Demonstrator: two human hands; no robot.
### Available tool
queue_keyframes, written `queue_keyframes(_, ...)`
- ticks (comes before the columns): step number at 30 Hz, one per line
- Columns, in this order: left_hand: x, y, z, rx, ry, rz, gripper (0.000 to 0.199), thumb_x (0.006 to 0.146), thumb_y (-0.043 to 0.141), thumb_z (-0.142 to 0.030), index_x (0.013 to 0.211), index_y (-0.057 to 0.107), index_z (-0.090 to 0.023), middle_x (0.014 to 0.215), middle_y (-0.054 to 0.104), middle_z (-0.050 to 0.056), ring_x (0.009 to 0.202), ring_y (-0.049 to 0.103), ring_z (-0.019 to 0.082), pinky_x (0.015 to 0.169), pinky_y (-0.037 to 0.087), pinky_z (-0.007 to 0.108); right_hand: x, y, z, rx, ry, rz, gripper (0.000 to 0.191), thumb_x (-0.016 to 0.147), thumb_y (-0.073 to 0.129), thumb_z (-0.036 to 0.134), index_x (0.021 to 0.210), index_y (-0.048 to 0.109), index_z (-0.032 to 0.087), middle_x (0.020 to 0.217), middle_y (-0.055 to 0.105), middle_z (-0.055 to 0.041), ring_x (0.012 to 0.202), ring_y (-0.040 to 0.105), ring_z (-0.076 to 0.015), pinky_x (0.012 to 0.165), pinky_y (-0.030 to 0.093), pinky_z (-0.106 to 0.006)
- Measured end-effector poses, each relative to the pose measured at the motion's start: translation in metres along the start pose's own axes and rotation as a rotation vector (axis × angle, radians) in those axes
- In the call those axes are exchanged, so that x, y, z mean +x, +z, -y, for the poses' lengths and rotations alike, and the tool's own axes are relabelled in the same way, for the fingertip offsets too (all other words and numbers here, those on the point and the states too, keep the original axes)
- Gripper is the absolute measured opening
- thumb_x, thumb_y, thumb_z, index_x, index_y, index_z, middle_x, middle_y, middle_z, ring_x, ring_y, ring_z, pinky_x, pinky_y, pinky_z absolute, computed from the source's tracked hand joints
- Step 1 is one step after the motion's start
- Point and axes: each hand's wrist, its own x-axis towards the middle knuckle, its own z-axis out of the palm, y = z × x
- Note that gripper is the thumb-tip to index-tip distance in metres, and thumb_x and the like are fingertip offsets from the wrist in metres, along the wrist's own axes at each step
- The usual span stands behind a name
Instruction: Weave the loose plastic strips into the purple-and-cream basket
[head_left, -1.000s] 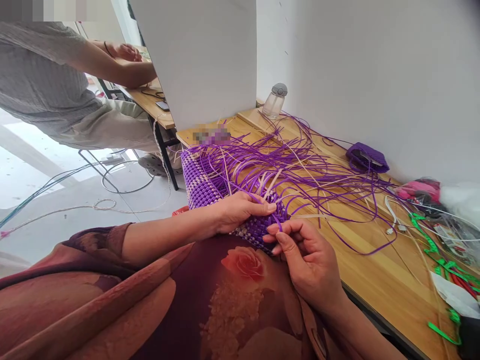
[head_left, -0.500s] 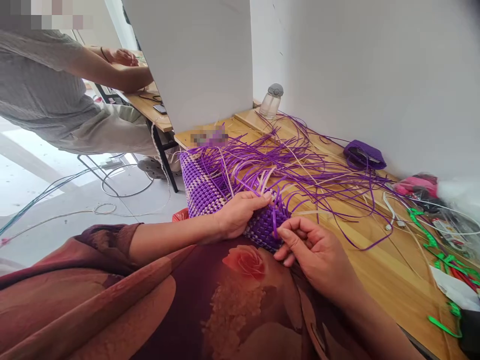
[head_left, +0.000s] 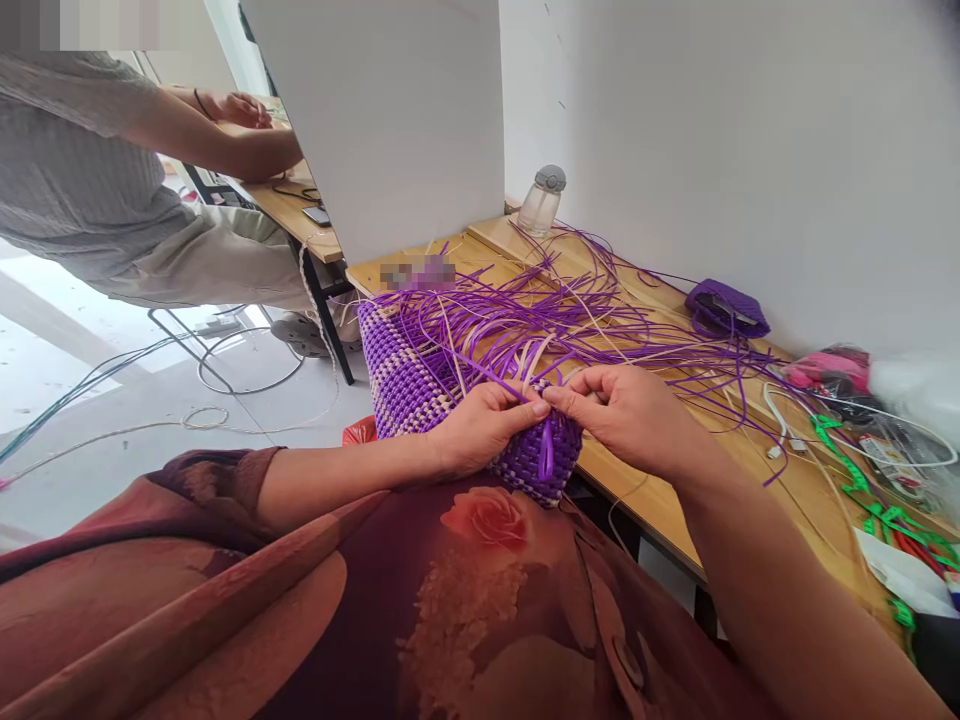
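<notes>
A purple and cream woven basket [head_left: 405,375] rests against my lap at the table's edge, with many loose purple strips [head_left: 517,305] fanning out from its rim over the wood. My left hand [head_left: 487,420] is closed at the rim, thumb and fingers pinching a purple strip. Close beside it, my right hand [head_left: 619,410] pinches at the same rim corner; the bit between its fingertips is mostly hidden, and looks like a strip. Just below both hands, a loop of purple strip [head_left: 547,455] hangs down over the woven side.
On the wooden table [head_left: 660,510] stand a clear bottle [head_left: 542,205] and a purple pouch-like item [head_left: 726,310]. White cables [head_left: 784,430], green tape [head_left: 844,465] and plastic bags lie at right. A co-worker [head_left: 82,190] sits left; wire rings lie on the floor.
My right hand has moved up from the hanging strip loop to the basket rim, beside my left hand. The loop now hangs free. My left hand has stayed in place.
</notes>
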Motion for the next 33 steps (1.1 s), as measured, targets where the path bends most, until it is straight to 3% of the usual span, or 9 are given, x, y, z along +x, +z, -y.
queue_keyframes(2, 0.000, 0.001, -0.001, 0.020, 0.016, 0.001, 0.038, 0.069, 0.083, -0.045, 0.077, 0.065, -0.013, 0.072, 0.061, -0.001, 0.066, 0.052, 0.009, 0.068, 0.041, 0.023, -0.001, 0.004, -0.002, 0.095, 0.028, 0.046, 0.038, 0.080, 0.064, 0.053, 0.067, 0.066, 0.018, 0.055, 0.054, 0.0017, 0.049, 0.042, -0.0098, 0.045, 0.029, -0.024)
queue_keyframes(5, -0.001, 0.001, -0.001, 0.037, 0.003, 0.017, 0.038, 0.071, 0.081, -0.046, 0.076, 0.062, -0.014, 0.069, 0.059, -0.002, 0.061, 0.050, 0.008, 0.063, 0.040, 0.023, 0.001, 0.006, -0.006, 0.160, 0.040, -0.026, 0.031, 0.078, 0.065, 0.045, 0.065, 0.061, 0.018, 0.053, 0.051, 0.0031, 0.048, 0.039, -0.0090, 0.046, 0.028, -0.024)
queue_keyframes(10, -0.001, 0.000, 0.002, 0.007, -0.028, 0.003, 0.038, 0.069, 0.082, -0.047, 0.076, 0.062, -0.015, 0.064, 0.057, -0.003, 0.057, 0.049, 0.008, 0.059, 0.038, 0.023, 0.034, -0.016, -0.043, 0.019, 0.110, -0.614, 0.019, 0.076, 0.067, 0.031, 0.063, 0.061, 0.018, 0.050, 0.048, 0.0037, 0.047, 0.039, -0.0095, 0.050, 0.030, -0.026)
queue_keyframes(12, 0.000, 0.001, 0.002, -0.041, -0.066, -0.007, 0.038, 0.066, 0.085, -0.045, 0.075, 0.062, -0.015, 0.064, 0.058, -0.003, 0.057, 0.050, 0.008, 0.059, 0.039, 0.023, 0.049, -0.022, -0.061, 0.002, 0.139, -0.687, 0.019, 0.075, 0.067, 0.029, 0.061, 0.059, 0.018, 0.049, 0.046, 0.0043, 0.047, 0.036, -0.0092, 0.051, 0.030, -0.027)
queue_keyframes(16, -0.001, 0.004, -0.002, -0.143, -0.151, -0.014, 0.040, 0.062, 0.086, -0.047, 0.069, 0.064, -0.014, 0.062, 0.061, 0.001, 0.056, 0.053, 0.011, 0.058, 0.042, 0.025, 0.061, -0.019, -0.078, 0.159, 0.078, -0.617, 0.019, 0.079, 0.064, 0.034, 0.068, 0.060, 0.019, 0.048, 0.049, 0.0043, 0.044, 0.040, -0.0094, 0.048, 0.032, -0.026)
queue_keyframes(22, -0.002, 0.006, -0.007, -0.135, -0.179, -0.037, 0.047, 0.069, 0.078, -0.059, 0.074, 0.067, -0.014, 0.064, 0.065, 0.003, 0.059, 0.059, 0.014, 0.061, 0.047, 0.028, 0.056, -0.018, -0.071, 0.603, 0.102, -0.542, 0.018, 0.075, 0.067, 0.029, 0.071, 0.051, 0.021, 0.056, 0.057, 0.0037, 0.041, 0.052, -0.0105, 0.037, 0.032, -0.022)
queue_keyframes(26, -0.002, 0.005, -0.003, -0.082, -0.110, 0.044, 0.037, 0.064, 0.088, -0.037, 0.070, 0.060, -0.014, 0.063, 0.061, -0.002, 0.056, 0.053, 0.007, 0.058, 0.040, 0.021, 0.063, -0.014, -0.067, 0.674, 0.137, -0.613, 0.016, 0.079, 0.064, 0.023, 0.071, 0.050, 0.021, 0.056, 0.057, 0.0038, 0.042, 0.052, -0.0092, 0.036, 0.033, -0.019)
queue_keyframes(30, -0.003, 0.003, -0.001, -0.069, -0.112, 0.020, 0.039, 0.064, 0.089, -0.036, 0.069, 0.057, -0.014, 0.060, 0.058, -0.004, 0.053, 0.049, 0.005, 0.054, 0.036, 0.020, 0.077, -0.003, -0.071, 0.699, 0.274, -0.591, 0.023, 0.082, 0.061, 0.015, 0.065, 0.047, 0.020, 0.051, 0.053, 0.0042, 0.039, 0.048, -0.0075, 0.035, 0.028, -0.018)
queue_keyframes(33, -0.003, 0.000, -0.007, -0.069, -0.190, 0.008, 0.039, 0.062, 0.089, -0.038, 0.069, 0.060, -0.013, 0.061, 0.060, -0.003, 0.053, 0.052, 0.006, 0.057, 0.041, 0.020, 0.075, -0.006, -0.077, 0.728, 0.302, -0.545, 0.024, 0.088, 0.060, 0.024, 0.066, 0.052, 0.018, 0.056, 0.058, 0.0004, 0.040, 0.051, -0.0093, 0.036, 0.030, -0.020)
